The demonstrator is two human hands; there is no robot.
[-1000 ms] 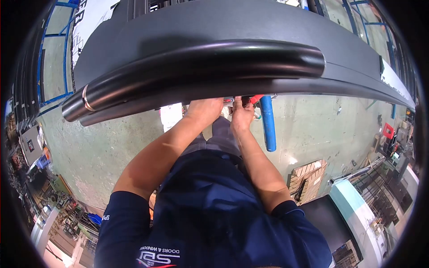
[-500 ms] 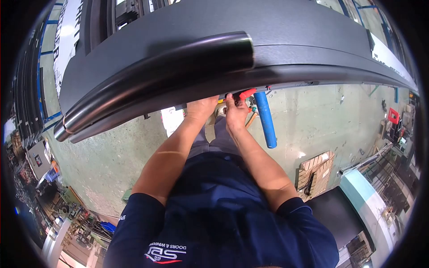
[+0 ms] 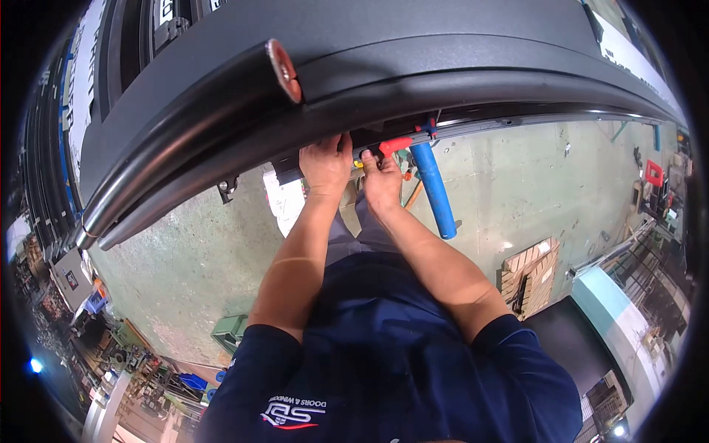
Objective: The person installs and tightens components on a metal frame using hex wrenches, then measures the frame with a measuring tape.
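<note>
A long black tubular bar [image 3: 413,96] runs across in front of me, along a dark grey panel [image 3: 443,55]. My left hand [image 3: 325,168] reaches up beneath its near edge, fingers curled in; the fingertips and whatever they grip are hidden. Close beside it, my right hand [image 3: 382,184] is closed, thumb up, on a red and black tool [image 3: 396,145] whose kind I cannot make out. A small blue and red piece [image 3: 428,129] sits just right of that. A shorter black tube [image 3: 199,118] rests above the bar at the left, its cut end towards the middle.
A blue cylinder [image 3: 434,192] hangs below the bar, right of my hands. White sheets [image 3: 286,199] are to the left of my legs. A wooden pallet [image 3: 530,277] lies on the green floor [image 3: 487,210]. Dark profiles [image 3: 44,159] stand at the far left.
My view has shifted, so the short tube's end now lies further left and shows its opening. Both hands have moved slightly left and more of the bar's underside is visible.
</note>
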